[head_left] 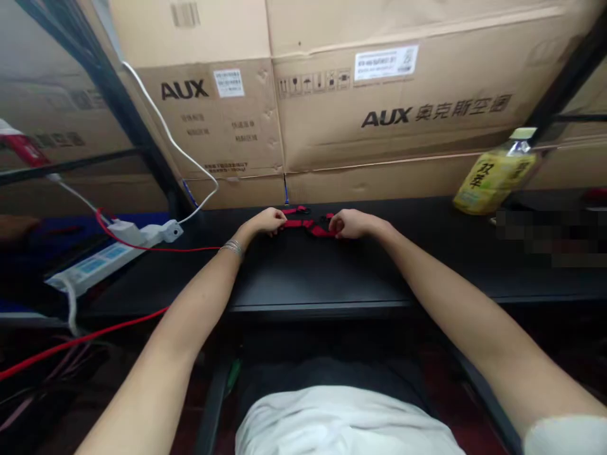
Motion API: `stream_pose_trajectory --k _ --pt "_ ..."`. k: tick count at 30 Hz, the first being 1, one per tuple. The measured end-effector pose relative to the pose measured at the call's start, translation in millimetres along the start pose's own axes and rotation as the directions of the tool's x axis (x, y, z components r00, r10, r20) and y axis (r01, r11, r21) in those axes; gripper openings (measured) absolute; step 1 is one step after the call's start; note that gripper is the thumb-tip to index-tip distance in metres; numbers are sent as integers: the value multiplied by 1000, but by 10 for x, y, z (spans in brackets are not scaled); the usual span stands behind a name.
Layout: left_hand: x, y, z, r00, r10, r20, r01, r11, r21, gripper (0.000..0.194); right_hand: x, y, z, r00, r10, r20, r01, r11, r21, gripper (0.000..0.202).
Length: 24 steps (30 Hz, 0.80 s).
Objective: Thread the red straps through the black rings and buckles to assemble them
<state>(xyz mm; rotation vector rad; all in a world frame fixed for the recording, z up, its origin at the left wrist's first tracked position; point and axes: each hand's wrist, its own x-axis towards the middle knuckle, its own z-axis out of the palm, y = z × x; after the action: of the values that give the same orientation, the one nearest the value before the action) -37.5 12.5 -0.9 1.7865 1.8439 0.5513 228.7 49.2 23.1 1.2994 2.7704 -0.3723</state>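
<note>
Red straps (294, 224) with black fittings lie on one black table (303, 278) in the head view, low between two bare hands (whether the two red lengths belong to one piece, I cannot tell). Also counted: one yellow drink bottle (496, 174) to the right, one white power strip (107, 256) to the left, and at least two cardboard boxes (227, 139) standing behind. One thin red cable (165, 249) runs from near the power strip to the left forearm.

Behind the straps, the table's back edge meets the boxes closely; in front, a broad stretch of tabletop reaches to the straight front edge. The bottle stands well apart from the right hand.

Left hand (267, 221): fingers drawn narrow, pinching the straps' left end. Right hand (349, 224): fingers curled down and nearly closed at the right end, touching it (its exact grip is too small to tell).
</note>
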Motion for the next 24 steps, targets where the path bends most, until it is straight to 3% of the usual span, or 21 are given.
stream_pose_trajectory --k 11,17,24 --pt "69 -25 14 993 -79 -90 73 995 -62 14 39 50 37 1000 -21 -10 21 1000 -20 42" --pt "103 -60 6 991 -61 -116 54 997 -61 21 38 63 39 993 -115 -21 116 993 7 46" --pt "130 -60 -2 985 -98 -144 94 995 -34 22 66 90 55 990 -139 -32 140 990 33 44"
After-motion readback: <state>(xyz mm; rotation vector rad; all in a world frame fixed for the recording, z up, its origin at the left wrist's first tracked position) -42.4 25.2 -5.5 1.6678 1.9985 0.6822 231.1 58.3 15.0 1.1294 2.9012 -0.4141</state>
